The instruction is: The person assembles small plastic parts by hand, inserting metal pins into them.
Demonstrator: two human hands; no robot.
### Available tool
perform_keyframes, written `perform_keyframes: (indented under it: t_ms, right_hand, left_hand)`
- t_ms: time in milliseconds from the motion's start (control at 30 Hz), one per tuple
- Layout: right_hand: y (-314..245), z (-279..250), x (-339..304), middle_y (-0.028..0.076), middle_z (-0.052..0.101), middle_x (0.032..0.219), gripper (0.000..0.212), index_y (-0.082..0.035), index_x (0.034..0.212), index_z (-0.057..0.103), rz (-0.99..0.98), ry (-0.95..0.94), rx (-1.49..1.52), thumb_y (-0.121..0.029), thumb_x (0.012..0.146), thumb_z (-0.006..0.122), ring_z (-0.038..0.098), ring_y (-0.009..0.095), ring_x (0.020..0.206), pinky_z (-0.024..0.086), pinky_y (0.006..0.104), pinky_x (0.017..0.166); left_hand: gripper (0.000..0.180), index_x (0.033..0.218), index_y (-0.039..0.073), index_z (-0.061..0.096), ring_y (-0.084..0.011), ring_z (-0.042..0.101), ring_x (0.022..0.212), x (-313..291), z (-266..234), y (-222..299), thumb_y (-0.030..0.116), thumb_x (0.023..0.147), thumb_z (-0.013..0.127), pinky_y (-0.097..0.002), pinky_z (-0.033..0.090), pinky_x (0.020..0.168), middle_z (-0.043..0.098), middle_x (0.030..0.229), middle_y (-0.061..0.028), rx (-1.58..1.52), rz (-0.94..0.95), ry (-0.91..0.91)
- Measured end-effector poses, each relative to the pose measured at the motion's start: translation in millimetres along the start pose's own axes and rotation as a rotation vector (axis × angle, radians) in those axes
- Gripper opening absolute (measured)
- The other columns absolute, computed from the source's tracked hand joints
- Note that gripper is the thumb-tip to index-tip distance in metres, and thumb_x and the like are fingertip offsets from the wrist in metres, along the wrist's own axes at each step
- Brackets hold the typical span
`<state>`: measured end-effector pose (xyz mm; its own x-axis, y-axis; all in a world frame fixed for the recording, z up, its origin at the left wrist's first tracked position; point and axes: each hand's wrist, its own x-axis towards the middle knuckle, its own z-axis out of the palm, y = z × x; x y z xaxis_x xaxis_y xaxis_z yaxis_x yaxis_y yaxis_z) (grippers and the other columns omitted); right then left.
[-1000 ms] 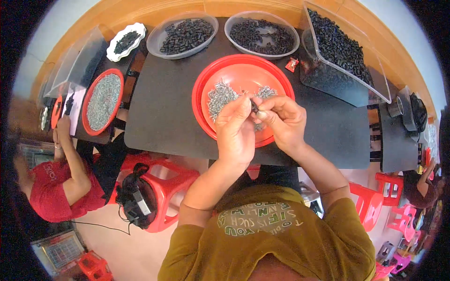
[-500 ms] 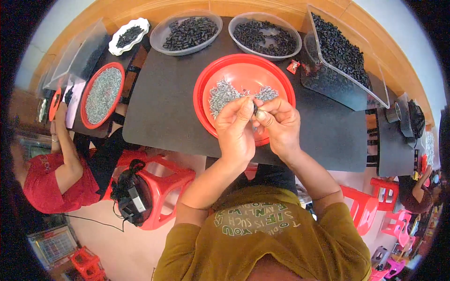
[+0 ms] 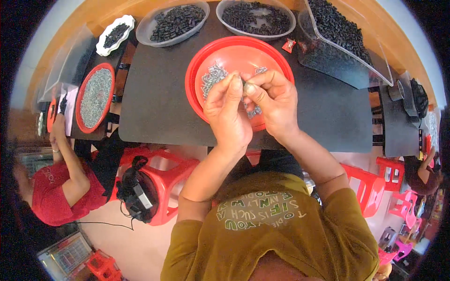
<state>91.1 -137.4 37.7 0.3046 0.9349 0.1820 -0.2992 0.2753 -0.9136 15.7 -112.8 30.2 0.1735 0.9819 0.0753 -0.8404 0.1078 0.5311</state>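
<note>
Over a red round basin, both my hands meet fingertip to fingertip. My left hand is closed in a pinch of thumb and forefinger. My right hand pinches from the other side, its thumb almost touching the left one. Between them shows a bit of a small black piece; the fingers hide most of it, so I cannot tell which hand grips it more. Small silver metal pieces, screw-like, lie heaped in the basin, partly covered by my hands.
Clear round tubs of black pieces stand at the table's far side. A clear bin of black pieces is at the far right, near a small red packet. Left, a co-worker sits by a red tray of silver pieces.
The table and basin sit higher in the picture and slightly to the left. My hands stay pinched together over the basin; the black piece between them shows less.
</note>
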Motion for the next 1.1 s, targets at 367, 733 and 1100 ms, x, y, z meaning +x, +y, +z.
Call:
perform_keyframes:
  t_ms: [367,733,1100]
  right_hand:
    - [0,-29,6,0.003,0.056,0.079,0.015,-0.003,0.077,0.054,-0.277,-0.129,-0.47,-0.008,0.067,0.064,0.052,0.008,0.064,0.041,0.0192,0.052]
    - [-35,-33,34,0.01,0.056,0.083,0.038,-0.005,0.099,0.053,-0.59,-0.487,-1.063,-0.01,0.062,0.063,0.056,0.023,0.072,0.046,0.0305,0.061]
    - [-21,-34,33,0.012,0.057,0.085,0.037,-0.003,0.098,0.053,-0.346,-0.537,-0.923,-0.011,0.063,0.062,0.057,0.022,0.07,0.046,0.031,0.061]
  left_hand:
    - [0.012,0.086,0.001,0.057,-0.0145,0.054,0.077,4,-11,-3,0.004,0.075,0.056,-0.0261,0.042,0.074,0.058,0.084,-0.0096,-0.019,-0.192,-0.003]
    - [0.012,0.085,-0.001,0.056,-0.0161,0.056,0.075,9,-14,2,0.005,0.074,0.056,-0.0268,0.044,0.069,0.059,0.08,-0.0115,0.058,-0.258,-0.076]
    - [0.011,0.085,0.001,0.056,-0.0151,0.054,0.075,8,-28,-5,0.008,0.076,0.055,-0.027,0.043,0.069,0.058,0.08,-0.0097,0.044,-0.283,-0.033]
